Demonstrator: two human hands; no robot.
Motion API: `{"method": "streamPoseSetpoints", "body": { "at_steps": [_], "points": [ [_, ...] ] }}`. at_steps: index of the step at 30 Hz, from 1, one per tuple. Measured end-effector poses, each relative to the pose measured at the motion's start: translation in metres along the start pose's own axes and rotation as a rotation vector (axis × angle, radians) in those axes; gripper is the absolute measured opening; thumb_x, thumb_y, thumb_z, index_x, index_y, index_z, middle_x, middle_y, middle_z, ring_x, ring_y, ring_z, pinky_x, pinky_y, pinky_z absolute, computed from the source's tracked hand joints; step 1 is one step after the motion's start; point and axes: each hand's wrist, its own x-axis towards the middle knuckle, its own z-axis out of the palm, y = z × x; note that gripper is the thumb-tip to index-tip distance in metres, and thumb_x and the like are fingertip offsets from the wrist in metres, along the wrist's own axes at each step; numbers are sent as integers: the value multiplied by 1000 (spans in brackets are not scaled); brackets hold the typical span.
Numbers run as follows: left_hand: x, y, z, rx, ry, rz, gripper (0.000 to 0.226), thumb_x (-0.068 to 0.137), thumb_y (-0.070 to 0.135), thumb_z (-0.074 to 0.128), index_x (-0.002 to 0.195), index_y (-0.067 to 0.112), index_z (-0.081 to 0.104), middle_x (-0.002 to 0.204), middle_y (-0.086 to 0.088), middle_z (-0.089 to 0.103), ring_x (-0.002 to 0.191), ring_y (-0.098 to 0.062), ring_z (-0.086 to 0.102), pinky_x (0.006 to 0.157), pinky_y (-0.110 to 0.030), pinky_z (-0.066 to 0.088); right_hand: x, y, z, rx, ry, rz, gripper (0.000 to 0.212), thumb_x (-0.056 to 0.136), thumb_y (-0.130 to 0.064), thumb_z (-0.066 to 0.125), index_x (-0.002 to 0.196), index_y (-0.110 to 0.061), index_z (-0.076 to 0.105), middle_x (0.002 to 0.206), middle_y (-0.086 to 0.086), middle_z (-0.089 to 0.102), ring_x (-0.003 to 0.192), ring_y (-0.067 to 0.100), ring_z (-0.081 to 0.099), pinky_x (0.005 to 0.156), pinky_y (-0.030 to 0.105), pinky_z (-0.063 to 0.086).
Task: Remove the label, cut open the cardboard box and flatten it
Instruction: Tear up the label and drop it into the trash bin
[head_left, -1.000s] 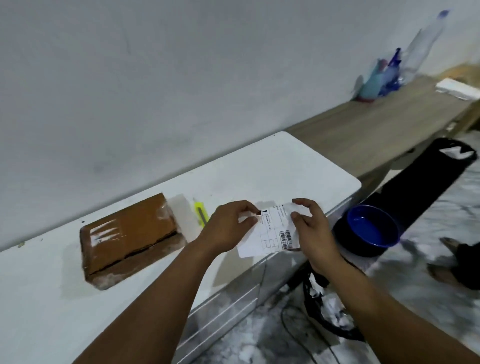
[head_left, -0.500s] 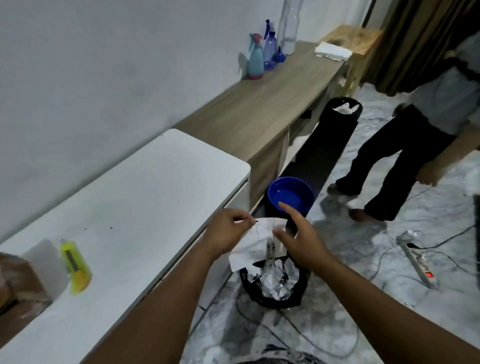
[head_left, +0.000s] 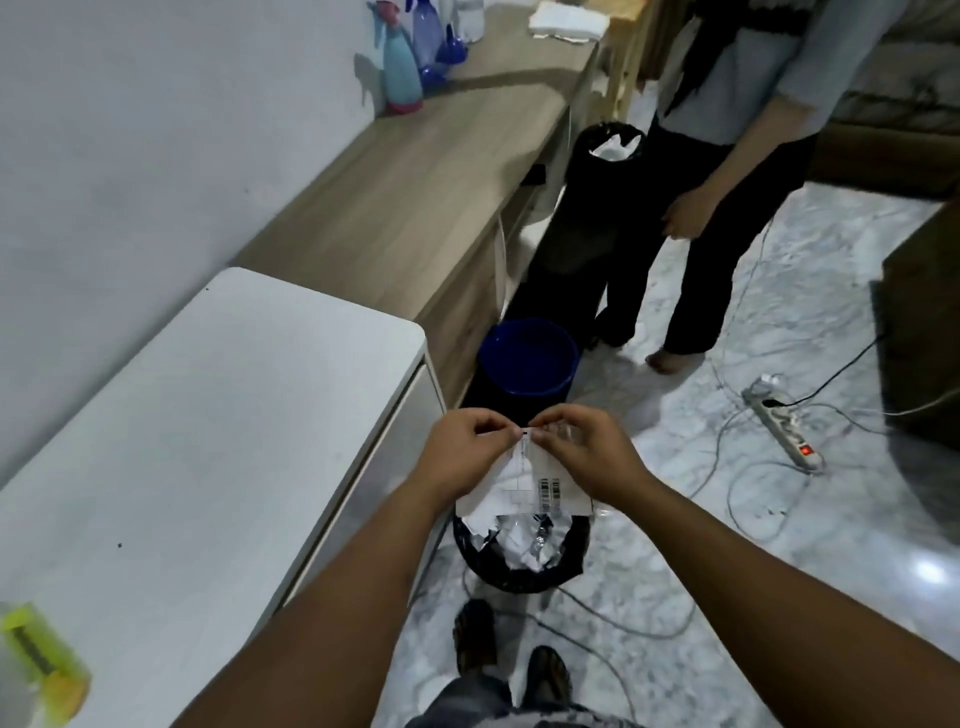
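Both hands pinch barcoded label, print unreadable.

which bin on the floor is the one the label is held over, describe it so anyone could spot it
Start at the white table along the wall; three bins stand on the marble floor off its outer end. The one meant is the bin with the black liner, nearest the camera, directly under both hands and the label. Unlike the blue bin and tall black bin beyond, it holds torn white paper scraps.
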Motion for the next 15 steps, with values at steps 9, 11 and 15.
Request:
{"method": "streamPoseSetpoints", "body": {
  "at_steps": [9, 11, 15],
  "points": [
    [42, -13, -15, -33, -106, 39, 12, 91, 30, 72, 92, 22, 81, 87, 12, 77, 82, 3, 68, 68, -8, 46, 26, -5, 16, 62, 61, 110, 12, 89, -18, 71, 99, -25, 72, 84, -18, 66, 75, -8, 63, 65, 15, 46],
    [51, -18, -21, -31, -133, 45, 12, 91, 29, 72, 93, 22, 81, 88, 12, 77, 82, 5, 68, 66, -5, 45, 31, -6, 22, 17, 100, 134, 15, 89, -20, 72, 102, -26, 70, 84, -22, 60, 76, -10, 59, 66, 12, 42],
    [61, -26, -27, -47, -175, 19, 13, 90, 27, 70, 91, 21, 82, 87, 9, 78, 86, -6, 70, 74, -19, 50, 39, -6, 36, -74, 121, 171, 14, 89, -25, 71, 80, -34, 64, 77, -16, 65, 72, -4, 58, 62, 20, 43]
  ]
}}
